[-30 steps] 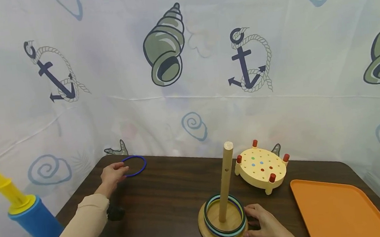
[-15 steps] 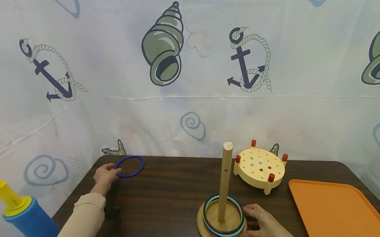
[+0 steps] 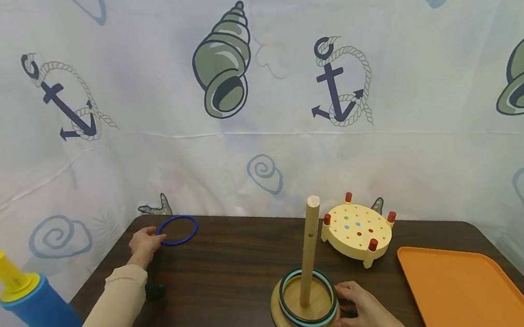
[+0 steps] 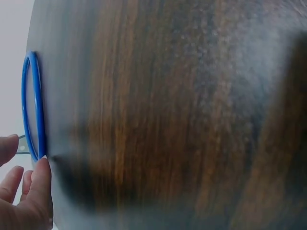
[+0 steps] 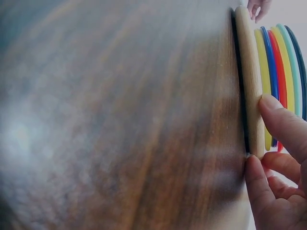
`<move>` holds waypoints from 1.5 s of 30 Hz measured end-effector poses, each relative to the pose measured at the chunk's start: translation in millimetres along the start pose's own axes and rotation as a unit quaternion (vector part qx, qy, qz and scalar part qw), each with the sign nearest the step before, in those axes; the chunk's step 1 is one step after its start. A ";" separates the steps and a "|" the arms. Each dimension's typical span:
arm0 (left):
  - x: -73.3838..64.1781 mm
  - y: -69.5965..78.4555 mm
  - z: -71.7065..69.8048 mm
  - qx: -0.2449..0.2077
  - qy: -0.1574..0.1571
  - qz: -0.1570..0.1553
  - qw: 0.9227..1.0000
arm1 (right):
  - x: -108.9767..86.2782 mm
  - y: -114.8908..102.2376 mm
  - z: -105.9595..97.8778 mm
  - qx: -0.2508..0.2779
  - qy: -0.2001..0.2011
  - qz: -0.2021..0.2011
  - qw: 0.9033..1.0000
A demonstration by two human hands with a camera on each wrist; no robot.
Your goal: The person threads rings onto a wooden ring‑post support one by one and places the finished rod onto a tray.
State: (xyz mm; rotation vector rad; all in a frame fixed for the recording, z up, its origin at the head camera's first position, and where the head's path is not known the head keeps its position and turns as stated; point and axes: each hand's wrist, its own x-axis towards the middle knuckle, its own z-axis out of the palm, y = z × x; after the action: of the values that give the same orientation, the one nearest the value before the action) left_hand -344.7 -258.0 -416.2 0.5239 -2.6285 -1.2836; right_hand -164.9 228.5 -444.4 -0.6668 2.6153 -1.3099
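Observation:
A blue ring (image 3: 178, 242) lies at the table's far left corner. My left hand (image 3: 145, 245) is at its left edge. In the left wrist view a fingertip touches the near end of the ring, with the thumb apart from it. Closer to me stands a ring-toss stand (image 3: 306, 263), a wooden peg on a round base. Several coloured rings (image 5: 283, 72) are stacked around the peg, a dark one on top. My right hand (image 3: 368, 312) holds the base's right edge, thumb on the upper side and fingers at the rim.
Behind the stand is an upturned cream pegboard stool (image 3: 357, 228) with red-tipped legs. An orange tray (image 3: 469, 285) lies at the right. A blue and yellow hand pump (image 3: 40, 302) is at the left edge. A patterned white cloth (image 3: 291, 171) hangs behind the table (image 3: 216, 287).
My left hand has drawn back slightly left, from over the blue ring to its left edge. The right hand stays on the base. The head view has shifted a little.

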 end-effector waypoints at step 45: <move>9.7 0.4 -2.6 0.095 -0.011 0.002 0.995 | -0.6 2.0 -1.7 0.015 -0.002 0.012 1.000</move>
State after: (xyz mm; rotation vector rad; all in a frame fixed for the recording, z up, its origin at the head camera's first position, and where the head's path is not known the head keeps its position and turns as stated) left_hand -352.9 -263.3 -414.2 0.5359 -2.7845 -1.0493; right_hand -165.5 231.0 -445.0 -0.6309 2.5863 -1.3378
